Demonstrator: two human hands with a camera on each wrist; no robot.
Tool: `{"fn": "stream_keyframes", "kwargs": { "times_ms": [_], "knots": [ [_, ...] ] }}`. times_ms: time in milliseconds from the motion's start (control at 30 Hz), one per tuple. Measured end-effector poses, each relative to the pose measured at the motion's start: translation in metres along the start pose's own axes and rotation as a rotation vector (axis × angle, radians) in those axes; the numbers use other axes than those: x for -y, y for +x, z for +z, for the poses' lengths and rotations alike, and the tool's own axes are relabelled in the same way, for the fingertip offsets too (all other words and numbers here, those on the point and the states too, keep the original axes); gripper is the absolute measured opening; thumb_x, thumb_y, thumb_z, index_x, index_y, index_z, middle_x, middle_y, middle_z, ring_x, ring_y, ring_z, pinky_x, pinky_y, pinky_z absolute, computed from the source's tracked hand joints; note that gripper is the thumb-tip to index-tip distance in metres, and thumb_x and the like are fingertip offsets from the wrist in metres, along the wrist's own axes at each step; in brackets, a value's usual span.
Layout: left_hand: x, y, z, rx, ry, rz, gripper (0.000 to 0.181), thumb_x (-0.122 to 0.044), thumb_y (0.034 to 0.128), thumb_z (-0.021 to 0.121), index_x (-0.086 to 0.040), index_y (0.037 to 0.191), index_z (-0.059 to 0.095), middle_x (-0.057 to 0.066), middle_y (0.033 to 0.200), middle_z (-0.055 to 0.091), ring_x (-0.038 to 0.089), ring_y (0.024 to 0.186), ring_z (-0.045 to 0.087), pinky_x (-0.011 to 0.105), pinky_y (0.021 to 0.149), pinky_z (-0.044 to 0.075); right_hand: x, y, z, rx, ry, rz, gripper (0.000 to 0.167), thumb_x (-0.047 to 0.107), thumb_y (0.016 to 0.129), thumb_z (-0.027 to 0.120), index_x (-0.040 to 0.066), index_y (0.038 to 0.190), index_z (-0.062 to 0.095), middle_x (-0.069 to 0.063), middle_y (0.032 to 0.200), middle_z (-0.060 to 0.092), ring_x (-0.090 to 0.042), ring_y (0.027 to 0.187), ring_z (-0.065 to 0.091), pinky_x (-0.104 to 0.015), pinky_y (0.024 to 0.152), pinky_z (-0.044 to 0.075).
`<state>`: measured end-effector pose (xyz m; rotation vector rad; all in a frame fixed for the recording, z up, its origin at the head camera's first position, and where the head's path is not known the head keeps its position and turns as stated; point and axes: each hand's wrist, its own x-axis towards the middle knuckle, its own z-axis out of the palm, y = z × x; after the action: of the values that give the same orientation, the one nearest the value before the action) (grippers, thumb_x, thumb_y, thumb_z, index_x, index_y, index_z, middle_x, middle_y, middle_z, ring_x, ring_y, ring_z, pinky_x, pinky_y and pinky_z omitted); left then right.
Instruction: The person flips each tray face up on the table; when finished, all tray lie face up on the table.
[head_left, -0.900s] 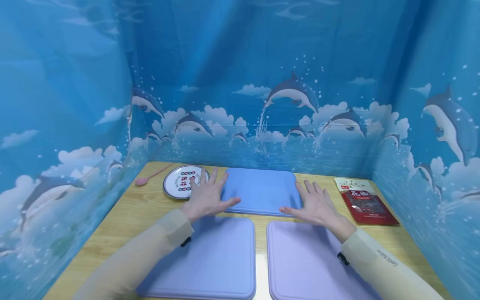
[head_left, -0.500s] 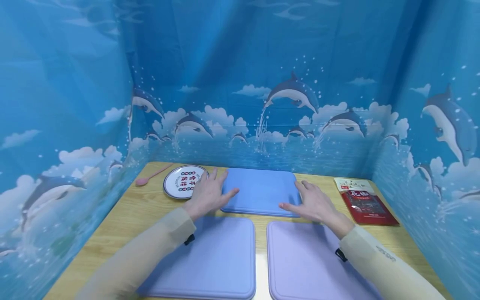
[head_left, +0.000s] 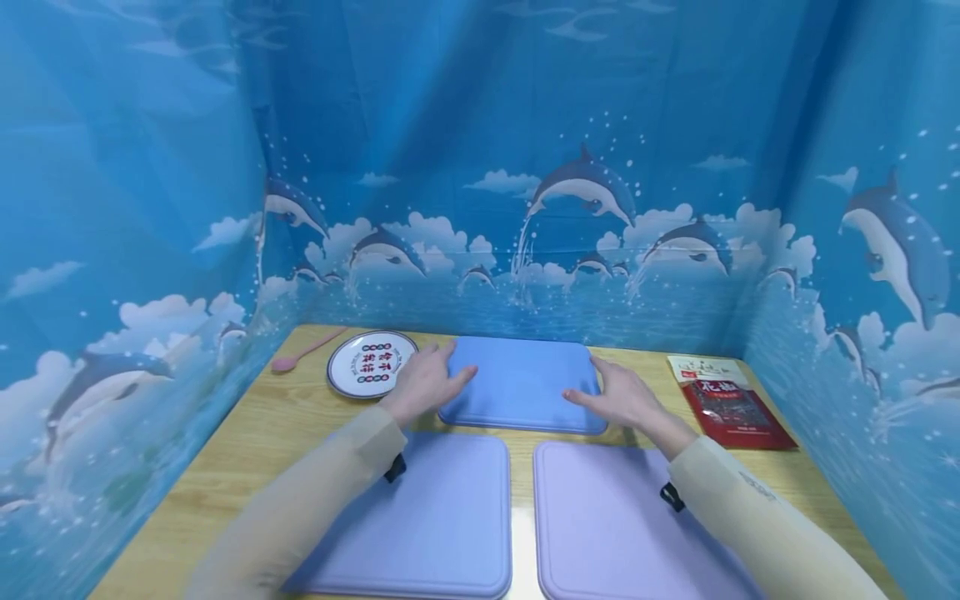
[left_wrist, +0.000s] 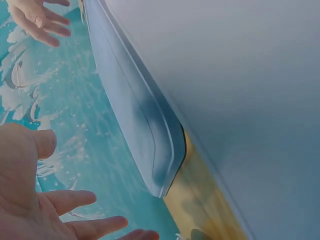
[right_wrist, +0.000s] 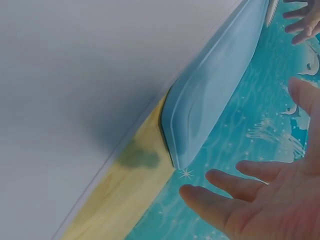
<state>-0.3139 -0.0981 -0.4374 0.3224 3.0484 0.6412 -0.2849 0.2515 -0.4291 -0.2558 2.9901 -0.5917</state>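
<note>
A flat blue board with rounded corners lies at the back middle of the table. My left hand is at its left side and my right hand at its right side, palms facing inward. In the left wrist view the fingers of the left hand are spread, with nothing held. The right wrist view likewise shows the right hand with parted, nearly straight fingers, apart from the board. Closer to me lie a periwinkle board on the left and a lilac board on the right.
A round white plate with red and dark characters sits at the back left, beside a pink spoon. On the right lies a red spice packet. Blue dolphin-print cloth encloses the wooden table at the back and sides.
Both hands have drawn slightly inward, and their fingers have come from a wide spread to pointing more toward the back. The boards, plate, spoon and packet have stayed put.
</note>
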Motion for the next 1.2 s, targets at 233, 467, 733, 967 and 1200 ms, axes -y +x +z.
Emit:
{"fn": "stream_keyframes", "kwargs": {
  "times_ms": [233, 467, 733, 967, 1200],
  "knots": [
    [-0.001, 0.012, 0.005, 0.047, -0.078, -0.055, 0.082, -0.055, 0.1107, 0.063, -0.009, 0.174, 0.040, 0.020, 0.127, 0.080, 0.032, 0.111, 0.077, 0.052, 0.110, 0.063, -0.004, 0.010, 0.001, 0.058, 0.064, 0.080, 0.107, 0.062, 0.104, 0.071, -0.005, 0.174, 0.028, -0.036, 0.173, 0.042, -0.059, 0.157, 0.046, -0.074, 0.127, 0.045],
    [0.000, 0.021, 0.009, 0.098, -0.146, -0.135, 0.083, -0.052, 0.1070, 0.072, -0.003, 0.170, 0.046, 0.020, 0.140, 0.078, 0.030, 0.111, 0.078, 0.049, 0.111, 0.063, -0.009, 0.023, 0.001, 0.093, 0.119, 0.142, 0.106, 0.056, 0.101, 0.078, -0.006, 0.172, 0.032, -0.038, 0.168, 0.048, -0.057, 0.153, 0.052, -0.070, 0.124, 0.051],
    [0.000, 0.024, 0.012, 0.119, -0.163, -0.210, 0.079, -0.046, 0.1037, 0.078, 0.001, 0.162, 0.054, 0.024, 0.166, 0.059, 0.042, 0.153, 0.059, 0.055, 0.129, 0.052, -0.014, 0.030, 0.001, 0.130, 0.213, 0.253, 0.105, 0.050, 0.098, 0.084, -0.005, 0.171, 0.035, -0.037, 0.158, 0.058, -0.045, 0.128, 0.071, -0.050, 0.097, 0.068],
    [-0.005, 0.029, 0.012, 0.135, -0.178, -0.278, 0.053, -0.042, 0.1005, 0.083, -0.001, 0.133, 0.072, 0.016, 0.119, 0.077, 0.028, 0.102, 0.073, 0.041, 0.089, 0.065, -0.019, 0.037, 0.001, 0.168, 0.330, 0.351, 0.104, 0.042, 0.097, 0.087, -0.004, 0.172, 0.033, -0.036, 0.169, 0.046, -0.049, 0.146, 0.060, -0.046, 0.093, 0.072],
    [-0.006, 0.029, 0.009, 0.155, -0.239, -0.308, 0.049, -0.034, 0.1020, 0.082, 0.000, 0.136, 0.072, 0.018, 0.128, 0.077, 0.030, 0.112, 0.074, 0.045, 0.099, 0.067, -0.024, 0.040, 0.002, 0.199, 0.423, 0.341, 0.087, 0.022, 0.094, 0.091, 0.000, 0.166, 0.047, -0.034, 0.166, 0.049, -0.048, 0.146, 0.060, -0.049, 0.091, 0.073]
  ]
}}
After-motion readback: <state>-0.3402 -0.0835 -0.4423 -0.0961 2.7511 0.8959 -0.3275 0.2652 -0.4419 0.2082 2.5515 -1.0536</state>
